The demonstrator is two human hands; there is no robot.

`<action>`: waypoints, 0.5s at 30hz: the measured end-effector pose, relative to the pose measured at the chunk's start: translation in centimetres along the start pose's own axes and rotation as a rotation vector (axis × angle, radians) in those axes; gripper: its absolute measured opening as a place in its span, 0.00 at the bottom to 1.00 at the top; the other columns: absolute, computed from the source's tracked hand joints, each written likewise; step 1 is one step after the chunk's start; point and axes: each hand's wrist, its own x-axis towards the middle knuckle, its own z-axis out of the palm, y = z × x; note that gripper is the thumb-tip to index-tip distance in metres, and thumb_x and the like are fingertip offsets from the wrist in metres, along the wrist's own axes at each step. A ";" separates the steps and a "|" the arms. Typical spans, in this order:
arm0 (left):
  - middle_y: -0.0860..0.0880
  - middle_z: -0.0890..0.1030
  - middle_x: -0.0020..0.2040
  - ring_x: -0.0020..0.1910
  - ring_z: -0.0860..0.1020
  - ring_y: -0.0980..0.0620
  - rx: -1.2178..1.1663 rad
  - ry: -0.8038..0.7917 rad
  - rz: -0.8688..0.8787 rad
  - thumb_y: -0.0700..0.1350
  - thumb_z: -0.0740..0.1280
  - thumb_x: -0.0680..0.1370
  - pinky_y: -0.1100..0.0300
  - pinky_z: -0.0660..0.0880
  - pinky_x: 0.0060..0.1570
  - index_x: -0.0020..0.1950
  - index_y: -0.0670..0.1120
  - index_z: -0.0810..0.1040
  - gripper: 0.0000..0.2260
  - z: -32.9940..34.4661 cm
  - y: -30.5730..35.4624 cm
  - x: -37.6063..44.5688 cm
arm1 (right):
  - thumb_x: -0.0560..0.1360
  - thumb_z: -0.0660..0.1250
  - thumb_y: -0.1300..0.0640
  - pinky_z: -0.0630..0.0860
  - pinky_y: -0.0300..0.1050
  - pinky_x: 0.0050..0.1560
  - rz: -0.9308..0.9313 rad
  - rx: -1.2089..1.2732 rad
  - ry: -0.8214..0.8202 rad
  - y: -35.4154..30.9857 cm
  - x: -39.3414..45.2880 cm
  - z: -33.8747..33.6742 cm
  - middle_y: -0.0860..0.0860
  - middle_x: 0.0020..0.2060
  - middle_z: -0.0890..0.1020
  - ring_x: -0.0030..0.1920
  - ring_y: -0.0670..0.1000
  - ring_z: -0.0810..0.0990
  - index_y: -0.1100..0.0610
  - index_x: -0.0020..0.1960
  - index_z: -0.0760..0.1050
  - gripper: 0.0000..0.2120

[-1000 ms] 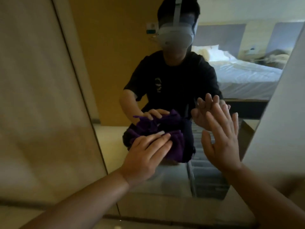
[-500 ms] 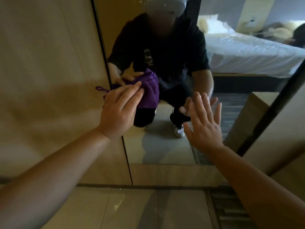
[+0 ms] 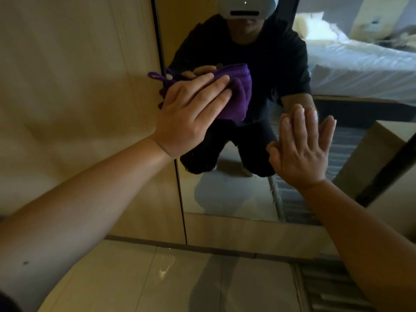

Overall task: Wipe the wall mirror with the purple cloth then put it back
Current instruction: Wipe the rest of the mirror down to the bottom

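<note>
The wall mirror (image 3: 227,194) fills the middle of the head view, set in a beige wall with a thin dark frame. My left hand (image 3: 191,113) presses the bunched purple cloth (image 3: 238,95) flat against the glass near the mirror's left edge. A small loop of the cloth sticks out to the left over the frame. My right hand (image 3: 301,149) is spread, palm flat on the glass lower right of the cloth, holding nothing. The glass reflects a crouching person in dark clothes and both hands.
A beige wall panel (image 3: 74,86) lies left of the mirror. Below the mirror is a beige base strip (image 3: 247,233), then glossy floor tiles (image 3: 180,278). A dark strip (image 3: 387,163) bounds the mirror at right. A white bed (image 3: 360,64) shows in the reflection.
My left hand with the cloth has slid left to the mirror's left edge. The view has dropped lower, and the right hand stays flat on the glass.
</note>
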 end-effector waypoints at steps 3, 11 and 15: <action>0.44 0.76 0.69 0.68 0.74 0.42 0.063 -0.042 0.040 0.39 0.71 0.79 0.43 0.72 0.66 0.69 0.44 0.76 0.18 1.0 -0.2 -1.4 | 0.78 0.64 0.48 0.47 0.67 0.75 0.003 0.006 0.017 0.0 -0.2 0.0 0.55 0.80 0.52 0.80 0.58 0.49 0.57 0.80 0.56 0.35; 0.44 0.72 0.72 0.72 0.70 0.44 0.062 -0.093 0.123 0.43 0.69 0.79 0.46 0.66 0.71 0.75 0.43 0.68 0.25 2.3 2.5 -10.4 | 0.77 0.66 0.48 0.44 0.65 0.76 0.023 0.026 0.023 0.1 -0.4 0.2 0.55 0.80 0.52 0.80 0.56 0.47 0.55 0.81 0.52 0.38; 0.45 0.72 0.73 0.71 0.71 0.45 0.020 -0.170 0.211 0.43 0.64 0.81 0.47 0.64 0.72 0.75 0.43 0.67 0.22 2.1 4.5 -15.8 | 0.77 0.65 0.48 0.43 0.63 0.76 0.022 0.005 0.048 0.0 -0.1 0.2 0.61 0.76 0.61 0.80 0.56 0.46 0.57 0.80 0.54 0.37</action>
